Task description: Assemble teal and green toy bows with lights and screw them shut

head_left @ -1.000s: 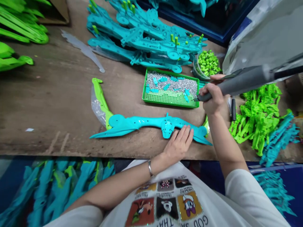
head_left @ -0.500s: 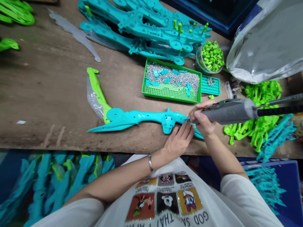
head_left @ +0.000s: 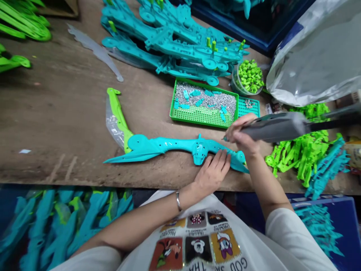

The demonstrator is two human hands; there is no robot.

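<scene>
A turquoise plastic toy bow (head_left: pixel 175 144) lies across the bench, with a lime green arm (head_left: pixel 118 116) and a clear plastic piece (head_left: pixel 113 126) at its left end. My left hand (head_left: pixel 212 171) rests on its right part, fingers stretched out flat over the near edge. My right hand (head_left: pixel 244 133) is closed around the front of a grey electric screwdriver (head_left: pixel 278 126). Its tip points left, just off the bow's far edge, near my left fingertips. Part of the bow's right end is hidden behind my right wrist.
Beyond the bow stands a green tray (head_left: pixel 203 121) of screws and small turquoise parts. Beside it are a tub of green pieces (head_left: pixel 250 77) and a small turquoise tray (head_left: pixel 248 112). Turquoise bow shells (head_left: pixel 180 49) are piled behind; green parts (head_left: pixel 301 154) lie at right.
My right hand has lifted the screwdriver tip away from the bow, uncovering more of its right end. My left hand stays on the bow. The whole view has shifted slightly.
</scene>
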